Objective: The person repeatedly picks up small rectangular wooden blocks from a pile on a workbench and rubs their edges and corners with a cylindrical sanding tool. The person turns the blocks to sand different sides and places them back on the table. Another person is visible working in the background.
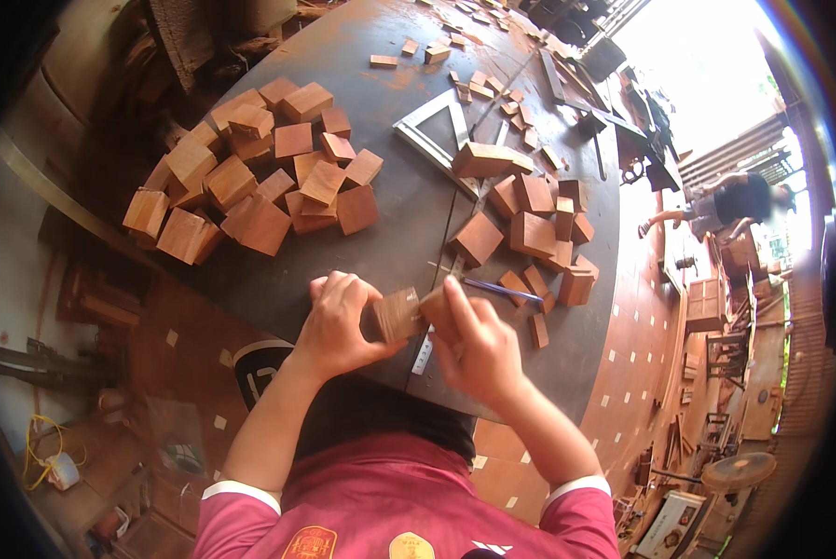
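Near the table's front edge, my left hand [337, 321] is closed on a wooden block [398, 315] with its grain turned up. My right hand [483, 349] grips a second, smaller-looking wood block [438, 317], the index finger lying along its top. The two blocks meet or nearly meet; motion blur keeps me from telling which. Just beyond the right hand lies a blue pen [502, 291]. Partly under the blocks, a metal ruler [422, 356] shows its end.
A big pile of wooden blocks [258, 224] covers the table's left side. Another cluster of blocks [534, 233] stands right, beside a metal triangle square [416, 129]. Small offcuts [437, 54] are scattered across the dark table [362, 102]. Far right, a person [740, 200] is by furniture.
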Motion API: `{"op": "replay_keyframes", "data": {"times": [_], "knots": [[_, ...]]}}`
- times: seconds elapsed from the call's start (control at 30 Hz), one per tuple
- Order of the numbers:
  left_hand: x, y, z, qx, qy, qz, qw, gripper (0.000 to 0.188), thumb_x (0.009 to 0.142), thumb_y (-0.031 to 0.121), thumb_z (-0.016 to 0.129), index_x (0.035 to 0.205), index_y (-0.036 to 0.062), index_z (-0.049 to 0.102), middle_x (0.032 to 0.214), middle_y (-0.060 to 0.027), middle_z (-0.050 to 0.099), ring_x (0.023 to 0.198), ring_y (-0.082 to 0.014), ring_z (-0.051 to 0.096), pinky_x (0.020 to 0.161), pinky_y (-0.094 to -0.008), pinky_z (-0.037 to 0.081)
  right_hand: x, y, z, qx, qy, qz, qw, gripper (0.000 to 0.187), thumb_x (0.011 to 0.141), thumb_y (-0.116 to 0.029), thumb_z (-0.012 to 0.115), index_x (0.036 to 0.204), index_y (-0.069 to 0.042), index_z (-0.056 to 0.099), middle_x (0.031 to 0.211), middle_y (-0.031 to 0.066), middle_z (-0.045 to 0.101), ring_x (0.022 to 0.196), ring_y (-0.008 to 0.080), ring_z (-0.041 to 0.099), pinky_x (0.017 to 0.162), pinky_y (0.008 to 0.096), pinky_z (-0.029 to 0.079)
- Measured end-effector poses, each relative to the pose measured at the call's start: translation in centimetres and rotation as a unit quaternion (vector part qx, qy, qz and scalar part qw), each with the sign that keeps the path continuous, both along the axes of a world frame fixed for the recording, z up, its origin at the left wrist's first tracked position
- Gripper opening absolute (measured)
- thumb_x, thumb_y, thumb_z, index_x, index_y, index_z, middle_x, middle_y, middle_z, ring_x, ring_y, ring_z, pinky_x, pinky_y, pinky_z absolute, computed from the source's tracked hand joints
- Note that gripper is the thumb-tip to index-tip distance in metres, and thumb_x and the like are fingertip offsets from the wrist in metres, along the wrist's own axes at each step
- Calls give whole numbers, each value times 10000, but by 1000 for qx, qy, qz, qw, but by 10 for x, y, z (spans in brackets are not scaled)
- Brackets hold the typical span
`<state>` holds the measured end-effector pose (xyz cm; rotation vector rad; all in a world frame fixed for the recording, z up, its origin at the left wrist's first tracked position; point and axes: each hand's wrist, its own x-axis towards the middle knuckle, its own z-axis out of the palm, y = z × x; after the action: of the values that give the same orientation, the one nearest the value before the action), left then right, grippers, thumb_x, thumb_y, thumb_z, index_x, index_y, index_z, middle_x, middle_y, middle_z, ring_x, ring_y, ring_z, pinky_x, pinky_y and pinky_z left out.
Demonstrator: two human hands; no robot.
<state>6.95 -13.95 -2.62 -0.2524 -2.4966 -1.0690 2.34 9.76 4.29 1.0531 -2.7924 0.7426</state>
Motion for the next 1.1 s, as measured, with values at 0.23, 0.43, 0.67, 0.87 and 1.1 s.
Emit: {"op": "replay_keyframes", "data": {"times": [0.23,0.43,0.67,0.87,1.1], "knots": [[6,-3,-3,-1,-43,-13,999,774,620,667,945,1030,87,637,943,-58,635,933,-285,612,920,-426,428,8,8,5,-64,0,-24,998,842,838,-163,871,1568,-6,482,1146,242,689,889,400,748,747,436,617],[-1,2,15,18,19,-1,1000,790,630,565,990,1162,82,663,1033,-54,677,1004,-272,639,940,-423,448,7,6,-10,-92,-41,10,995,826,841,-157,872,1546,-6,468,1200,263,688,998,444,732,816,466,610],[-4,-4,6,2,-40,-82,996,690,667,417,982,1205,115,673,1124,-68,699,1129,-296,652,1002,-453,415,-8,13,11,-59,-73,160,983,737,809,-117,860,1486,-41,578,1186,219,679,1000,415,717,822,448,612],[-3,-4,10,13,-48,-93,994,626,728,390,942,1219,105,678,1147,-86,714,1169,-282,650,1029,-460,395,-23,13,19,-27,-79,219,972,746,821,-119,857,1506,-60,567,1169,205,663,985,399,708,833,458,602],[-2,-2,10,17,-45,-81,996,669,684,408,970,1214,120,681,1149,-59,715,1158,-273,655,1017,-451,392,-42,9,15,-30,-48,214,975,764,818,-119,861,1513,-32,557,1114,197,671,945,397,699,786,459,587]]}}
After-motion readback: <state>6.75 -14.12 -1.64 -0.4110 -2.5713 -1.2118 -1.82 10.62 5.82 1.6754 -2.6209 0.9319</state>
